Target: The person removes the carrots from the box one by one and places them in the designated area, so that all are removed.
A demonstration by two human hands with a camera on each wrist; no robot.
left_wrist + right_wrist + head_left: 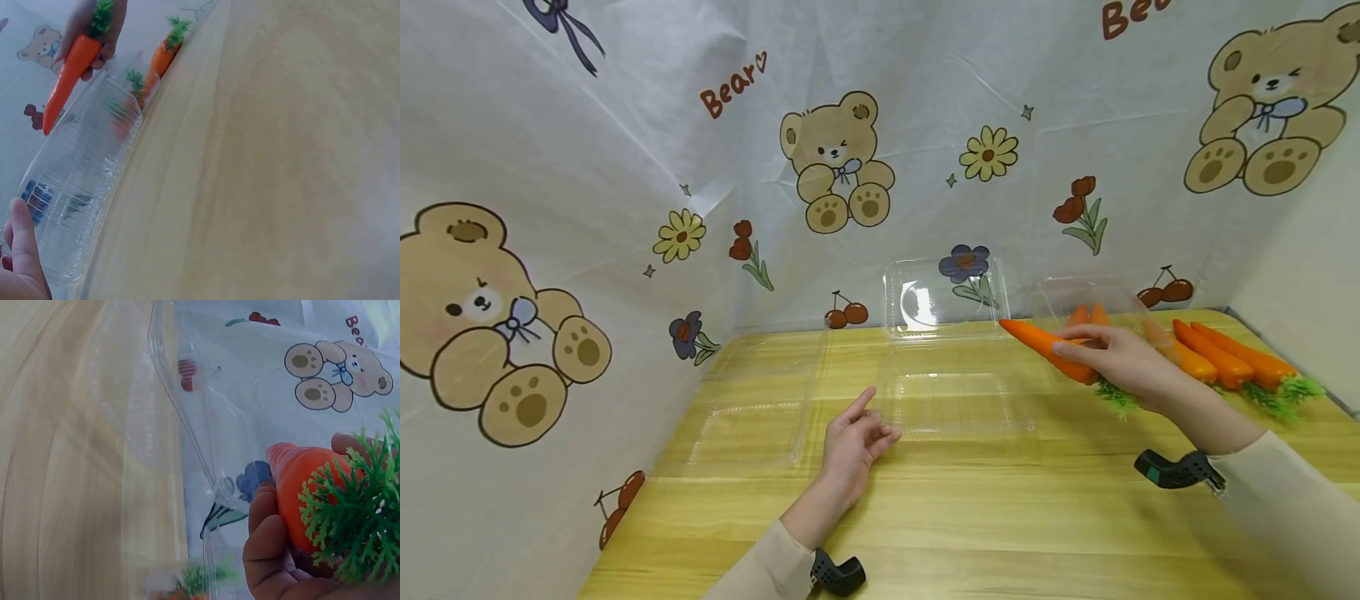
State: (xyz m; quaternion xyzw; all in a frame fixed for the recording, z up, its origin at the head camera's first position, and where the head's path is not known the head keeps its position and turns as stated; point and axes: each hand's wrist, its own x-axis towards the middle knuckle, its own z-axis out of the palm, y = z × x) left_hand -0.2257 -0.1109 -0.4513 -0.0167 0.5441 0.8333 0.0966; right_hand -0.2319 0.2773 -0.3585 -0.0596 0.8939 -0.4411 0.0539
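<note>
Carrot [1037, 342] pinched in right hand [1123, 365], near right side of middle clear container [951, 408]; left hand [850, 454] relaxed, holding nothing. I'd grip firmly near leafy end [1116, 397], tip clear of raised lid [943, 292], any lowering slow.

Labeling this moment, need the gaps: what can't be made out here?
Other carrots, exact count: head view, partly covered by the right hand. In the right wrist view they are blurred and cut off by the bottom edge.
Held carrot, part of its body: right wrist view, behind its green leaves.
Left hand, most of it: left wrist view, cut off at the lower left corner.
</note>
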